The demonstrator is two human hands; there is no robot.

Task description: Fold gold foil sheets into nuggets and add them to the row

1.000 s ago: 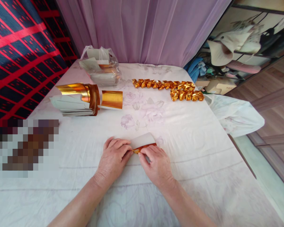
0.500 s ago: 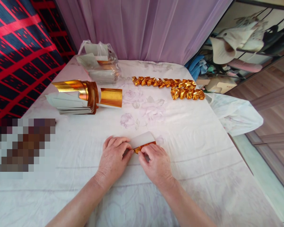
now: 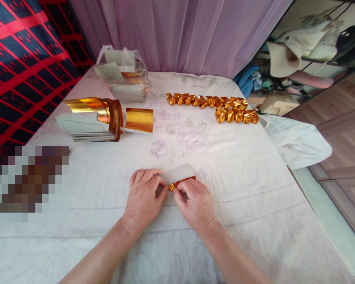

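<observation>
My left hand (image 3: 143, 197) and my right hand (image 3: 195, 203) rest side by side on the white floral cloth (image 3: 239, 189), both pinching one small sheet of gold foil paper (image 3: 179, 175). Its white back faces up and a gold folded edge shows between my fingertips. Farther back on the left lies a stack of gold foil sheets (image 3: 91, 122) with curled top sheets, and one flat gold sheet (image 3: 139, 119) beside it. Several folded gold pieces (image 3: 215, 106) lie in rows at the back right.
A clear plastic bag of more paper (image 3: 124, 77) sits at the back left before a purple curtain. A white plastic bag (image 3: 296, 140) hangs off the right edge. A red and dark patterned cloth fills the left; a cluttered shelf stands at the right.
My fingers have shifted slightly along the folded gold edge. The view has tilted a little; the sheet stays in the same place.
</observation>
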